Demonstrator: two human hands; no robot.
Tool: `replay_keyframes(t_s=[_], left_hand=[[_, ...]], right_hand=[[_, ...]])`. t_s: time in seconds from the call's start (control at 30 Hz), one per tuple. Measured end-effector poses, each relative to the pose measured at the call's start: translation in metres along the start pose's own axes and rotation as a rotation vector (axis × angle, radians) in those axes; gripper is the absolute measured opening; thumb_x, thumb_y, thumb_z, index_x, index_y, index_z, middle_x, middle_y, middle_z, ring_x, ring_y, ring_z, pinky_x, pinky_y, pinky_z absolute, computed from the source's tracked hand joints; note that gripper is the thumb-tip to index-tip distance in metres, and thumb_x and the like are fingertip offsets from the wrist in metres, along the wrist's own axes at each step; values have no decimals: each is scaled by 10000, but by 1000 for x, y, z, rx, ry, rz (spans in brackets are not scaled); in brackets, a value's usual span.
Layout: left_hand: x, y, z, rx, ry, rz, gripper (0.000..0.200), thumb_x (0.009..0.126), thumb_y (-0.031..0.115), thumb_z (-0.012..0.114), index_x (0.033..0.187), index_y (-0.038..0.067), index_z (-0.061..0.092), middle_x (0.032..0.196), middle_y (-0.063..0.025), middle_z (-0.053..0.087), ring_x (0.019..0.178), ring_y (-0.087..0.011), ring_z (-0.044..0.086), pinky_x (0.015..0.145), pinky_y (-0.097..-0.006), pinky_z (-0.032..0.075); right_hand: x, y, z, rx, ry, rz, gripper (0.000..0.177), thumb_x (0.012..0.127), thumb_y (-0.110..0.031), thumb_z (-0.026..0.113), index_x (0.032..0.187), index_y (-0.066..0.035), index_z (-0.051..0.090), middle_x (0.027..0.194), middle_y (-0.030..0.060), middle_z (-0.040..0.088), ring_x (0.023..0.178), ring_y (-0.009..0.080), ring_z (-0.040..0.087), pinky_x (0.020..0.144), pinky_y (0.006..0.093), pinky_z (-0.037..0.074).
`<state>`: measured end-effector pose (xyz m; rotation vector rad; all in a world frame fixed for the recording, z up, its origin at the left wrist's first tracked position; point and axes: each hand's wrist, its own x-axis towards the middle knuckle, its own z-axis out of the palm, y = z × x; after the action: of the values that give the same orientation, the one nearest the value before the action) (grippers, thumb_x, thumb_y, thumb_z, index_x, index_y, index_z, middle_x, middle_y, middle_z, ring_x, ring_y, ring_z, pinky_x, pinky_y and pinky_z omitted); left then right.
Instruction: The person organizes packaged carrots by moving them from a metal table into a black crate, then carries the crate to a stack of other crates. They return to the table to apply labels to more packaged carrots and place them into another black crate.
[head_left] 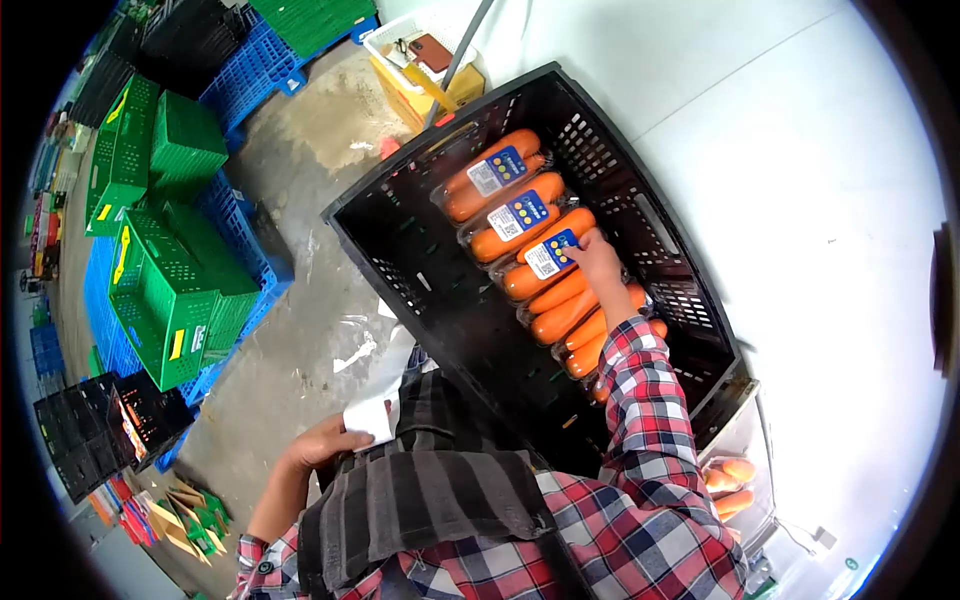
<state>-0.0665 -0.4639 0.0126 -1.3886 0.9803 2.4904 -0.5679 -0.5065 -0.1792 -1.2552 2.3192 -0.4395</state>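
Several clear-wrapped packs of carrots (558, 310) lie in a row inside a black plastic crate (410, 300). Three of them carry blue-and-white labels, the upper ones being the first label (497, 172) and the second label (517, 215). On the third pack, my right hand (597, 262) has its thumb and fingers closed at the edge of the third label (550, 255). The lower packs show no label from here. Low on the left, by the striped grey apron (410, 500), my left hand (330, 440) pinches a white paper strip (375, 415).
Green crates (165, 290) stand on blue pallets (265, 270) at left. Behind the black crate, a white basket (400, 45) holds a brown phone (430, 53). More carrots (730, 485) lie at lower right. A white wall (800, 200) runs along the right.
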Motion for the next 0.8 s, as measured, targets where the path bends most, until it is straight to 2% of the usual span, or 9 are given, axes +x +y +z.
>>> replay_keyframes(t_s=[0.07, 0.1, 0.2, 0.3, 0.4, 0.5, 0.6, 0.7, 0.8], left_hand=[[7, -5, -11, 127, 34, -71, 593, 801, 364, 631, 1218, -24, 468, 1150, -79, 541, 1047, -169, 485, 921, -313, 371], [4, -9, -18, 186, 62, -117, 612, 801, 377, 628, 1227, -28, 458, 1167, -85, 533, 1061, -171, 480, 929, -315, 367], [6, -11, -32, 113, -205, 128, 659, 789, 383, 642, 1253, -36, 431, 1217, -85, 504, 1103, -173, 453, 959, -311, 346], [19, -7, -36, 257, 199, -73, 368, 843, 323, 601, 1015, -2, 618, 925, -15, 620, 864, -74, 524, 805, -253, 420], [25, -9, -39, -106, 267, 182, 328, 873, 299, 563, 969, -7, 630, 895, 4, 624, 804, -60, 536, 746, -219, 426], [4, 22, -28, -111, 280, 242, 301, 876, 267, 551, 942, -15, 636, 875, 6, 625, 782, -63, 541, 724, -211, 427], [1, 24, -31, 115, 338, 378, 268, 853, 218, 536, 783, -17, 643, 738, 11, 598, 711, -59, 514, 646, -210, 410], [4, 27, -31, 124, 452, 411, 235, 814, 195, 535, 803, 3, 669, 765, -6, 628, 720, -68, 533, 651, -210, 401], [23, 32, -25, 148, 607, 256, 259, 759, 214, 530, 619, 8, 601, 611, -8, 542, 569, -95, 479, 516, -269, 356]], right_hand=[[-7, -10, -6, -121, 118, 137, 409, 706, -266, 728, 925, -13, 493, 741, 130, 598, 691, 253, 588, 673, 354, 471], [-24, -32, -25, -34, 217, 9, 391, 724, -267, 718, 947, -26, 505, 750, 129, 609, 664, 200, 582, 636, 331, 470], [-64, -100, -45, 303, -14, -143, 237, 790, -208, 651, 892, -23, 545, 712, 82, 599, 640, 132, 566, 597, 283, 456], [-151, -203, -55, 500, -235, -434, 117, 794, -135, 622, 764, -31, 579, 691, 43, 561, 642, 140, 548, 603, 270, 439], [-188, -258, -36, 428, -310, -994, 187, 750, -157, 640, 880, -50, 559, 853, 105, 546, 836, 287, 530, 726, 362, 441], [-200, -294, -20, 321, -293, -1157, 306, 710, -180, 684, 943, -43, 542, 901, 94, 538, 864, 280, 512, 764, 339, 432], [-205, -309, -11, 204, -310, -1204, 181, 697, -145, 626, 801, -56, 509, 811, 80, 509, 803, 270, 508, 724, 358, 429], [-206, -304, -5, 185, -273, -1337, 131, 717, -149, 558, 766, -64, 471, 777, 66, 474, 777, 248, 486, 681, 357, 419], [-216, -292, -8, 144, -134, -1411, 83, 733, -156, 499, 727, -81, 464, 753, 45, 460, 759, 230, 481, 652, 336, 411]])
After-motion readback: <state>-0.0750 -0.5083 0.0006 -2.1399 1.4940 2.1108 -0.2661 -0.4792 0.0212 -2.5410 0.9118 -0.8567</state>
